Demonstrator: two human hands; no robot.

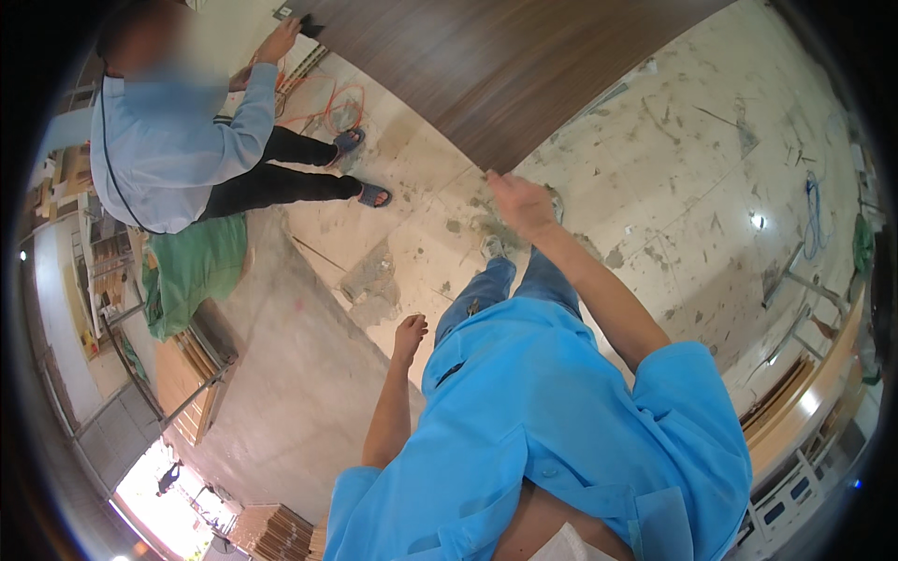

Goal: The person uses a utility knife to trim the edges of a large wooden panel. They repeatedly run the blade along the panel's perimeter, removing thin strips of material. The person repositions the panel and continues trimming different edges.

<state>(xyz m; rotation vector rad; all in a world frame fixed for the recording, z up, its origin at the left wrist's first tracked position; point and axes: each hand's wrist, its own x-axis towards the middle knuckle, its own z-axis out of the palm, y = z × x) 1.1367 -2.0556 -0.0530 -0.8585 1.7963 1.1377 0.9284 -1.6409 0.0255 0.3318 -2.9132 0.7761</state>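
A large dark brown wood-grain panel (pixel 505 70) spans the top of the view, one corner pointing toward me. At that corner, my right hand (pixel 524 206) is closed, its fingertips pinching the panel's edge. My left hand (pixel 410 337) hangs beside my left thigh, its fingers loosely curled and slightly apart, with nothing visible in it. Another person (pixel 173 150) in a light blue shirt stands at the far left. That person's hand (pixel 281 39) is at the panel's left edge by a small black object (pixel 311 26), whose kind I cannot make out.
Stained pale tiles (pixel 673 187) cover the floor around my feet. Orange cord (pixel 344 107) lies near the other person's sandals. A green sack (pixel 192 271) and stacked boards (pixel 187 374) stand at left. On the right are a blue cord (pixel 814 220) and a metal frame (pixel 809 299).
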